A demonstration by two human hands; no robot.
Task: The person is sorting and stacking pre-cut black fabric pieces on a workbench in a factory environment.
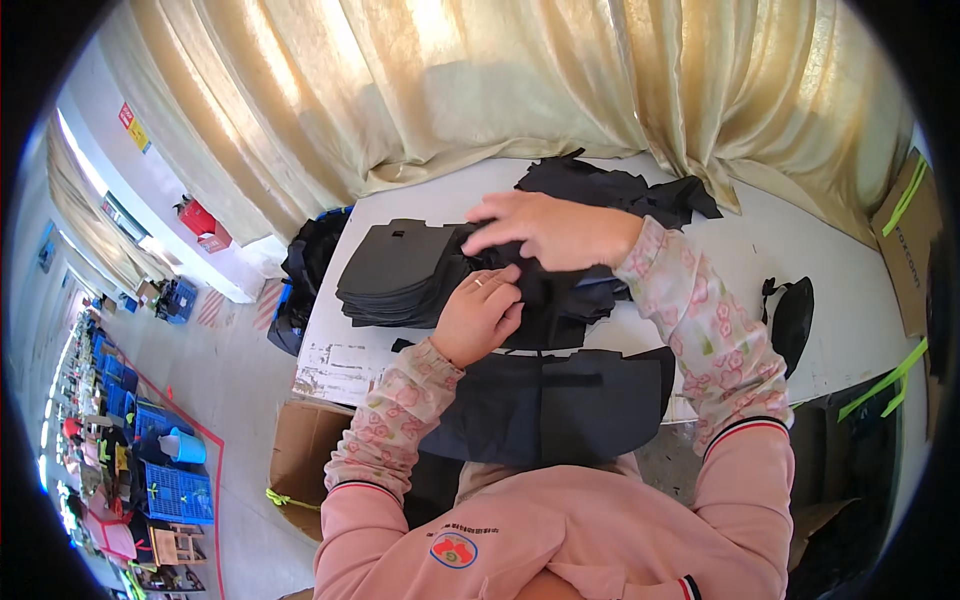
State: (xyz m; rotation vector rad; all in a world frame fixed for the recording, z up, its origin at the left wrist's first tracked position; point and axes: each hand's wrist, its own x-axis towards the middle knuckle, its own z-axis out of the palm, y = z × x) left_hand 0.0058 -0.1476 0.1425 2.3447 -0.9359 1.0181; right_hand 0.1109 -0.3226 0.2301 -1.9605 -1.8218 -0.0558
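On the white table, a stack of dark grey, flat cut panels stands to the left of my hands. My left hand is curled at the stack's right side, its fingers closed on the edge of a black fabric piece. Just beyond it, my right hand hovers over the same black pieces with thumb and fingers apart. Its palm hides part of the fabric. Along the near table edge, a larger black panel with a strip across it hangs down toward my lap.
Loose black scraps are heaped at the table's back, near the beige curtain. A small black pouch-like piece rests at the right. Cardboard boxes stand below left and at the far right. A blue crate with black material adjoins the table's left.
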